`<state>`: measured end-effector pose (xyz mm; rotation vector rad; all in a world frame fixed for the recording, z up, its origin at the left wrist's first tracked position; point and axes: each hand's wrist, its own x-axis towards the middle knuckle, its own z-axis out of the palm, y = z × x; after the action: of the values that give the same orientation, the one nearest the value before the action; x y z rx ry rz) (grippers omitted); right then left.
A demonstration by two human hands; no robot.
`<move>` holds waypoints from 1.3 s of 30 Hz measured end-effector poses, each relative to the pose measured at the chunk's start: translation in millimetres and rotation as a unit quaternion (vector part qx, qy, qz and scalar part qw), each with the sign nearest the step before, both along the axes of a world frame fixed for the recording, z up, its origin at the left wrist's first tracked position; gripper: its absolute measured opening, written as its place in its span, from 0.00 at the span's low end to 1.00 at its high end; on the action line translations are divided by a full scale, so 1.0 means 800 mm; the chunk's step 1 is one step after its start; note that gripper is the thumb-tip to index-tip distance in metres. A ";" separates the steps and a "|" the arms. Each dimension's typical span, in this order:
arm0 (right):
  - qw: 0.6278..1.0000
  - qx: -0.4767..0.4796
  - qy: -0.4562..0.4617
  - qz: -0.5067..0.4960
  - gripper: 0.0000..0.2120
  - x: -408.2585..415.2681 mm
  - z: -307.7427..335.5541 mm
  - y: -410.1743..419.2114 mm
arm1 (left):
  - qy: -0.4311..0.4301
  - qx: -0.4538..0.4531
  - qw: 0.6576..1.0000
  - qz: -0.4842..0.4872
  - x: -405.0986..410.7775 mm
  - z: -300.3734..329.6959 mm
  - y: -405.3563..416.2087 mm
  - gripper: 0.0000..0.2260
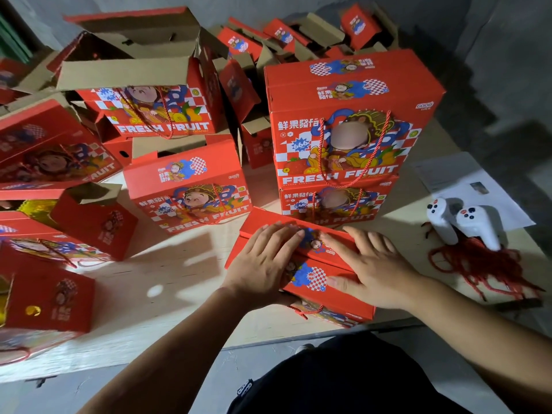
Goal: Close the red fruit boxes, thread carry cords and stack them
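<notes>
both hands flat, fingers straight: left hand [263,261], right hand [373,270] pressing red box [334,291] lid.

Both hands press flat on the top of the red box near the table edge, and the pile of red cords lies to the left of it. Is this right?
Not quite. In the head view the pile of red cords lies to the right of the red box, beside the white controllers. Both the left hand and right hand do press flat on top.

the box [328,282] under my hands is bright red with a blue splash and a red-and-white checker patch. the stacked boxes [343,144] carry white "fresh fruit" lettering, the loose cords [484,264] are dark red, and the desk [179,273] is pale wood.
</notes>
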<state>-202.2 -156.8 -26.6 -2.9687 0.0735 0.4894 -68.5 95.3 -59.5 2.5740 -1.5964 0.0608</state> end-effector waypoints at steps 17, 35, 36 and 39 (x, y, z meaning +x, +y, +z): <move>0.999 -0.039 -0.008 -0.005 0.48 -0.023 -0.005 0.019 | 0.201 0.003 0.959 0.200 0.028 0.012 0.030 0.42; 0.999 -0.031 -0.037 -0.003 0.44 -0.018 -0.016 0.028 | 0.528 -0.333 0.704 0.340 -0.016 -0.017 0.034 0.17; 0.999 -0.008 -0.027 -0.020 0.44 -0.029 -0.013 0.006 | 0.576 -0.350 0.665 0.320 -0.016 -0.010 0.041 0.18; 0.951 0.218 -0.063 -0.208 0.49 -0.023 -0.001 -0.037 | 0.611 -0.387 0.574 0.384 0.006 -0.004 0.070 0.32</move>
<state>-220.4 -186.8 -27.8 -2.4460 0.4962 0.2208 -63.5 151.6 -62.5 1.5293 0.1472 -0.6340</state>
